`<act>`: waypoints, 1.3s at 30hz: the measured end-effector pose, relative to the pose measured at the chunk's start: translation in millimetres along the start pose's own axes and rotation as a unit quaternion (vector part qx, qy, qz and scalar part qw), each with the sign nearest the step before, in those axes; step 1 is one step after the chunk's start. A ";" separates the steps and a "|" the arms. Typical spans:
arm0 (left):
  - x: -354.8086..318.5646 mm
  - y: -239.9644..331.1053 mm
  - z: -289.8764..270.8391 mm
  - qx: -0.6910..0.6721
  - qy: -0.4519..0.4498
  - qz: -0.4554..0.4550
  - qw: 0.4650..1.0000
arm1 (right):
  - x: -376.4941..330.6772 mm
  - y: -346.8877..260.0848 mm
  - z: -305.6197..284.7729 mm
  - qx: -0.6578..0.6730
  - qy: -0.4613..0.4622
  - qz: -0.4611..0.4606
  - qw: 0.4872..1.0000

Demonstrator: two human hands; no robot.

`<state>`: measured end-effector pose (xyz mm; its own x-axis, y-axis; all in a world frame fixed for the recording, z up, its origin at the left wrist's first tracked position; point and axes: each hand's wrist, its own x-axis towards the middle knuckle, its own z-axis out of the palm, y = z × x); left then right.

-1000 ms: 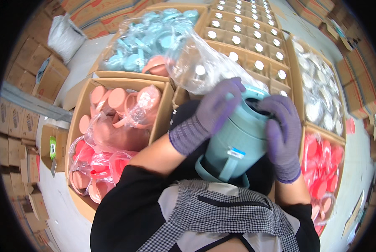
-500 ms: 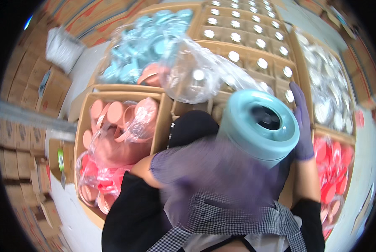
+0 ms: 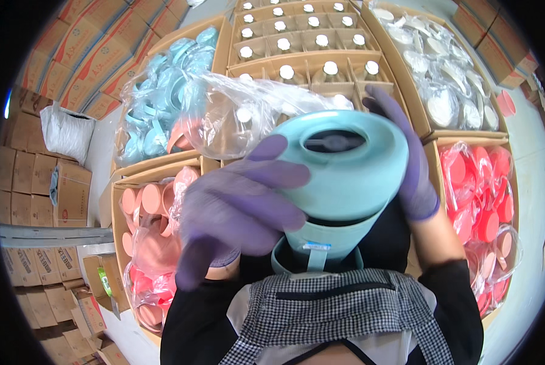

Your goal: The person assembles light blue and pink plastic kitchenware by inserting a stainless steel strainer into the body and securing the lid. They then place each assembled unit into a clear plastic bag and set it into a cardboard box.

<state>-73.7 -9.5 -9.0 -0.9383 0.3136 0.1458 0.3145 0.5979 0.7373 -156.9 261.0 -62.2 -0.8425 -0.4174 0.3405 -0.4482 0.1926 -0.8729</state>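
Note:
A light-blue jug stands in front of me, just beyond my checked apron, its handle toward me. On its top sits a rounded light-blue collar with an oval hole, dark inside. A dark gap shows between collar and body on the near side. My left hand, in a purple glove and slightly blurred, has its fingers spread at the collar's left side, the tips at its edge. My right hand, also gloved, lies along the collar's right side with fingers stretched out; its thumb is hidden.
Open cartons surround me: light-blue handled parts in plastic, white-tipped bottle-like items in dividers, white parts, red parts and pink parts. A clear plastic bag lies beyond the jug. Stacked cartons stand far left.
My left hand has swung from in front of the jug to its left side, fingers spreading. The jug appears lower and further left, its near side and handle now showing. My right hand stays beside it.

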 end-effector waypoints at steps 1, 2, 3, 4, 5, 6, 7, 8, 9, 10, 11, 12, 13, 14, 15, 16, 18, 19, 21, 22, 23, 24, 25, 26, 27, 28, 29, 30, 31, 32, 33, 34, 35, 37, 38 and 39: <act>5.4 -0.7 -2.5 0.026 -0.011 0.016 0.999 | 2.5 1.7 -0.9 0.143 0.007 -0.030 0.989; 7.1 1.6 -1.9 0.052 -0.021 0.032 0.998 | 6.9 1.7 1.2 0.206 0.016 -0.061 0.977; 13.0 2.1 -3.3 0.025 0.009 0.099 0.995 | 13.6 -0.9 0.0 0.146 -0.008 -0.118 0.982; 16.4 4.3 -3.9 -0.015 0.041 0.173 0.984 | 26.6 -4.9 -0.1 0.096 -0.044 -0.180 0.978; 23.6 3.9 -3.7 -0.046 0.041 0.140 0.988 | 38.2 -11.9 -1.9 0.095 -0.064 -0.172 0.978; 31.5 2.5 -4.3 -0.087 0.051 0.122 0.987 | 52.5 -18.0 4.7 0.204 -0.049 -0.028 0.977; 38.9 -0.4 -3.3 -0.070 0.076 0.122 0.987 | 74.7 -27.6 2.2 0.147 -0.058 -0.023 0.987; 47.8 -5.4 -3.7 -0.013 0.081 0.150 0.985 | 96.8 -36.5 -0.7 0.071 -0.053 -0.010 0.996; 56.5 -11.7 -4.1 -0.111 0.052 0.081 0.989 | 114.3 -45.3 5.9 0.201 -0.033 0.069 0.977; 65.2 -19.1 -6.0 -0.196 0.031 0.048 0.979 | 132.7 -49.5 13.9 0.310 0.001 0.155 0.938; 75.8 -27.7 -8.0 -0.365 0.026 -0.012 0.931 | 153.8 -52.6 21.0 0.206 -0.061 -0.001 0.977; 87.6 -36.7 -10.6 -0.397 0.049 0.064 0.914 | 155.8 -48.8 24.0 0.136 -0.041 -0.058 0.988; 95.7 -44.7 -14.4 -0.594 0.045 0.048 0.802 | 163.1 -43.9 26.0 0.064 -0.013 -0.112 0.992; 102.7 -51.9 -16.3 -0.761 0.035 0.043 0.646 | 158.4 -35.4 31.5 -0.088 0.009 -0.240 0.967; 106.8 -57.6 -13.8 -0.786 0.030 0.065 0.615 | 158.2 -25.4 31.2 -0.202 0.016 -0.335 0.920; 110.0 -62.3 -11.4 -0.784 0.023 0.065 0.617 | 156.9 -15.6 25.9 -0.190 -0.081 -0.378 0.902; 111.8 -68.4 2.4 -0.764 0.114 -0.010 0.634 | 142.4 3.6 33.8 -0.254 -0.054 -0.349 0.901; 112.1 -71.1 10.1 -0.729 0.156 -0.055 0.664 | 138.5 10.5 36.3 -0.222 -0.049 -0.280 0.933; 111.2 -74.2 22.2 -0.496 0.180 0.010 0.849 | 135.1 18.4 39.7 -0.157 -0.043 -0.095 0.982; 110.6 -74.7 26.2 -0.346 0.158 0.031 0.924 | 136.7 20.1 42.2 -0.094 -0.009 0.002 0.996; 110.4 -76.1 26.4 -0.214 0.179 0.070 0.958 | 137.4 20.9 42.2 0.058 0.004 0.066 0.996; 109.8 -76.5 26.1 -0.215 0.172 0.063 0.959 | 140.1 22.1 42.9 0.201 -0.017 0.140 0.969; 110.0 -76.7 23.9 -0.206 0.163 0.097 0.960 | 140.3 23.5 41.6 0.260 -0.037 0.161 0.951; 109.9 -76.6 20.6 -0.195 0.154 0.134 0.959 | 142.3 26.5 40.3 0.316 -0.054 0.185 0.929; 110.7 -75.9 19.3 -0.175 0.152 0.112 0.966 | 140.1 30.7 38.3 0.291 -0.072 0.159 0.941; 110.8 -75.4 18.0 -0.222 0.137 0.106 0.959 | 138.5 36.5 35.5 0.264 -0.092 0.134 0.951; 112.5 -75.2 19.8 -0.302 0.125 0.073 0.942 | 134.2 43.8 31.9 0.130 -0.104 0.046 0.985; 114.0 -75.9 22.1 -0.369 0.097 0.036 0.924 | 129.4 51.3 28.0 0.153 -0.073 0.110 0.979; 116.9 -78.4 26.5 -0.365 0.087 0.055 0.925 | 125.8 60.4 25.2 0.186 -0.055 0.133 0.972; 120.5 -82.0 32.5 -0.295 0.095 0.118 0.943 | 122.8 68.5 22.4 0.227 -0.057 0.122 0.965; 126.9 -89.5 35.1 -0.160 0.134 0.202 0.957 | 119.0 75.7 14.5 0.011 -0.042 -0.022 0.999; 136.7 -98.2 39.3 -0.011 0.150 0.275 0.950 | 117.0 83.1 8.5 -0.201 -0.040 -0.195 0.959; 139.4 -111.8 37.5 0.112 0.129 0.288 0.942 | 116.7 88.2 -5.2 -0.288 -0.032 -0.146 0.946; 156.6 -143.8 27.6 0.261 0.106 0.296 0.913 | 119.2 100.7 -29.3 -0.227 -0.025 -0.107 0.968; 163.5 -161.6 16.7 0.303 0.101 0.309 0.896 | 122.3 108.7 -41.9 -0.187 -0.018 -0.068 0.980; 169.7 -179.0 2.4 0.322 0.110 0.227 0.912 | 124.2 115.6 -58.0 -0.117 -0.023 0.013 0.993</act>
<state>-288.8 -61.5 -117.8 -0.6745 0.5228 0.5212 0.6302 0.7755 0.0377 -330.7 283.0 -100.6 -0.8429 -0.4484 0.2974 -0.4874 0.4023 -0.7750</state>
